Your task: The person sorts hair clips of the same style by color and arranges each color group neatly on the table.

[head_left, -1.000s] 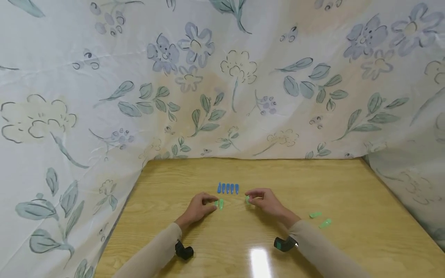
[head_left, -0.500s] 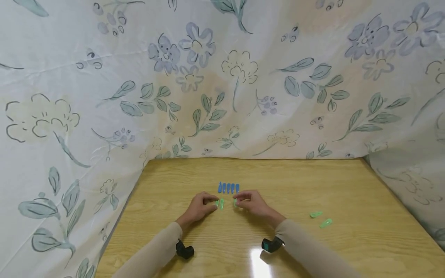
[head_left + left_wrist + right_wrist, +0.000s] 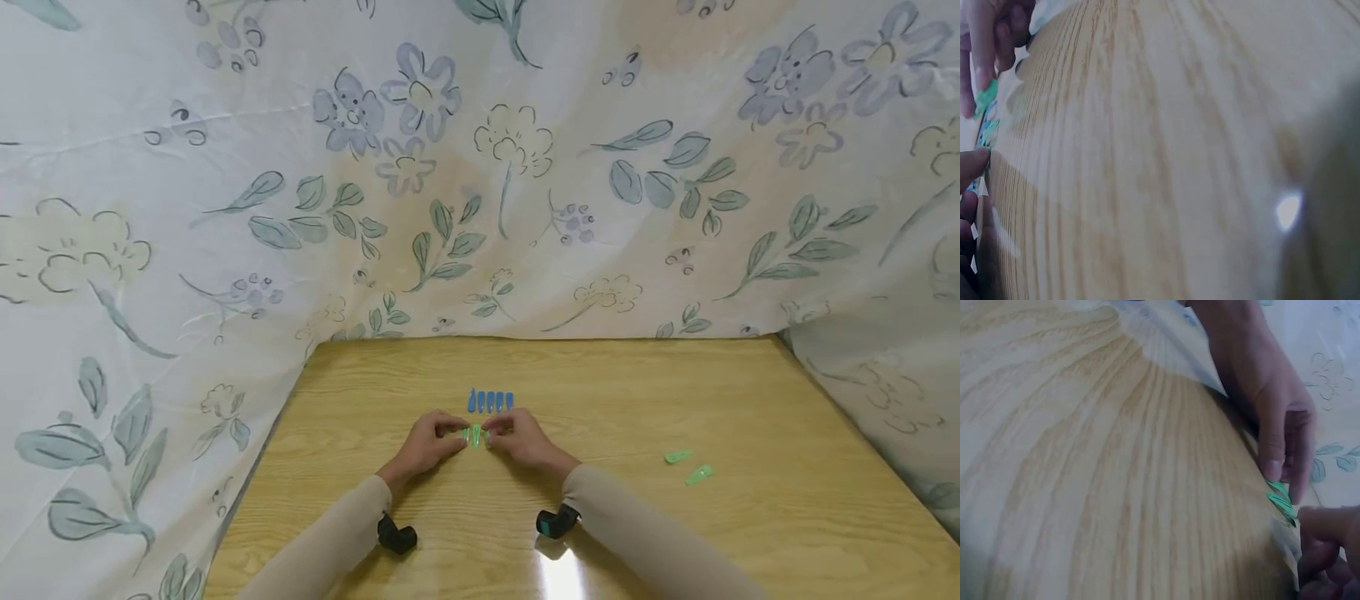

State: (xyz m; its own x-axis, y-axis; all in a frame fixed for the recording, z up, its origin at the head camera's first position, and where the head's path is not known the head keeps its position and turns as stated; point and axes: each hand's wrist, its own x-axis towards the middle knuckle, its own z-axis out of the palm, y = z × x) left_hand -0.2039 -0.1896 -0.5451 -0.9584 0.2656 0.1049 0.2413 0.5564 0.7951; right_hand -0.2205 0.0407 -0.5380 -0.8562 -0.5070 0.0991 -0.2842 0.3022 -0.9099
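Three green snap hair clips lie side by side in a short row at the table's middle. My left hand (image 3: 426,443) pinches the left clip (image 3: 466,434) between thumb and fingers at its two ends. The middle clip (image 3: 476,436) lies between my hands, untouched. From the right, my right hand (image 3: 523,440) holds another green hair clip (image 3: 986,95) close beside the middle one, mostly covered by its fingertips. In the right wrist view, the left thumb and a finger rest at the green clips (image 3: 1280,499). Just beyond stands a row of several blue hair clips (image 3: 491,402).
Two more green hair clips, a nearer one (image 3: 698,475) and a farther one (image 3: 677,457), lie apart on the right of the wooden table (image 3: 360,517). Floral cloth (image 3: 525,275) hangs behind the table and at both sides.
My right hand has moved left with its green hair clip, up to the middle clip. My left hand has stayed at the left clip.
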